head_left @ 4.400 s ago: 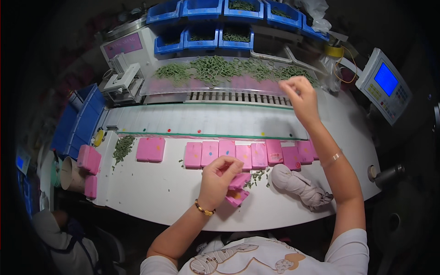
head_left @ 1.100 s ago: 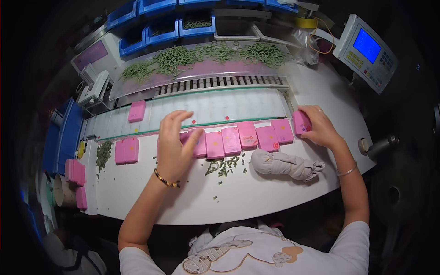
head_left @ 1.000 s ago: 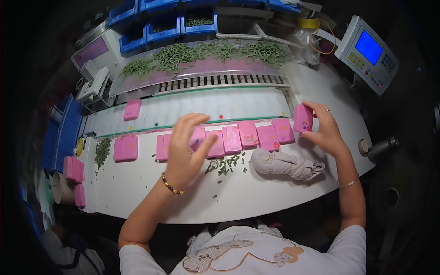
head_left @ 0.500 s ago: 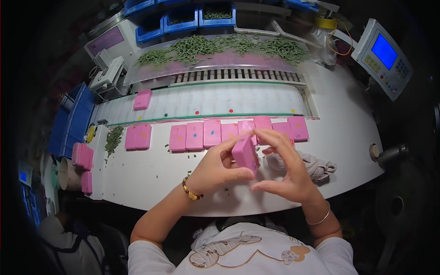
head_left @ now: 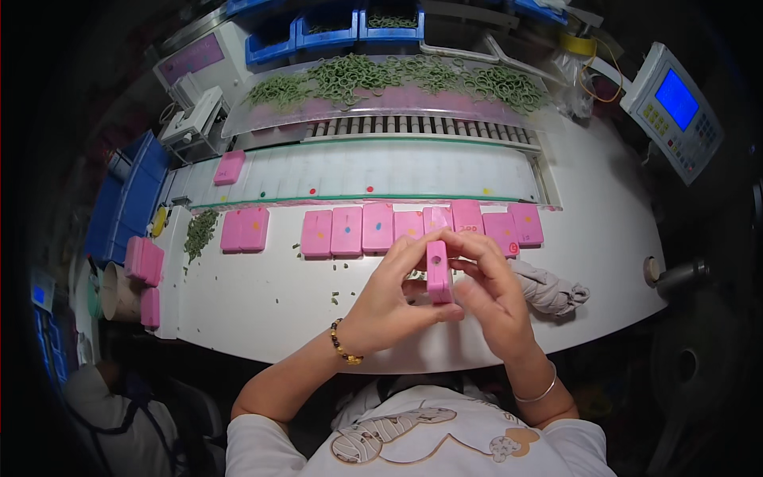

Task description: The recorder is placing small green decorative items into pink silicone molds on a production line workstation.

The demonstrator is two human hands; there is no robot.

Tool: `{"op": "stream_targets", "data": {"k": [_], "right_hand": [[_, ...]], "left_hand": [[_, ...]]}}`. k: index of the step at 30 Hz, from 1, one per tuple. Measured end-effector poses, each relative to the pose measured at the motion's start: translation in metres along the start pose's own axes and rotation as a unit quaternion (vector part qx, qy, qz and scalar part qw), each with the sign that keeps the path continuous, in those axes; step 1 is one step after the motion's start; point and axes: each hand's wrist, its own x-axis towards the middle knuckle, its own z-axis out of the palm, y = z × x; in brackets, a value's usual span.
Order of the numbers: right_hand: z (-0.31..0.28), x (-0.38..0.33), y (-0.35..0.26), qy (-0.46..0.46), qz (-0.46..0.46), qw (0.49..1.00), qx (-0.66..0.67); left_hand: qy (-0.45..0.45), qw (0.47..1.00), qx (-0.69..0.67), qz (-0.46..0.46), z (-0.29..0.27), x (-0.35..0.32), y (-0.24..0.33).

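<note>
At the far left edge of the white worktable (head_left: 262, 310), a small stack of pink blocks (head_left: 145, 260) sits beside a cardboard tube (head_left: 117, 291), and a little heap of green rings (head_left: 200, 232) lies just inboard of them. Bare tabletop runs from there toward the person, broken only by a few stray green bits. Beyond it a row of pink blocks (head_left: 378, 227) lines the near edge of the conveyor belt (head_left: 373, 171), set side by side from left of centre to right, with one lone pink block (head_left: 230, 168) riding at the belt's left end. Behind the belt a clear tray (head_left: 381, 99) holds a long spread of green rings. Centre, above the table's near edge, the left hand (head_left: 389, 306) holds a single pink block (head_left: 438, 273) upright, thumb under its lower end and fingers curled over the top. The right hand (head_left: 493, 298) closes on the same block from the other side, fingertips pressed to its top and right face. The block stands clear of the table and in front of the row. Just right of the hands lies a crumpled grey cloth (head_left: 548, 288), then open table to the rounded right rim, where a keypad unit with a blue screen (head_left: 674, 110) stands.
</note>
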Motion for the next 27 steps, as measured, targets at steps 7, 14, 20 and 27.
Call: {"op": "stream_targets", "data": {"k": [7,14,20,27], "right_hand": [[-0.004,-0.004,-0.006,-0.073,-0.171,0.949,-0.256],[-0.006,-0.009,-0.002,-0.078,-0.087,0.967,-0.227],[-0.007,-0.007,-0.019,-0.123,-0.108,0.95,-0.265],[-0.013,-0.012,-0.012,-0.151,-0.168,0.93,-0.289]], "left_hand": [[-0.071,0.997,0.01,-0.017,-0.018,-0.004,0.002],[-0.057,0.997,0.055,0.014,-0.005,-0.017,0.015],[-0.041,0.995,0.086,-0.017,-0.005,-0.011,0.009],[-0.095,0.994,0.046,0.009,-0.02,-0.015,0.01]]}}
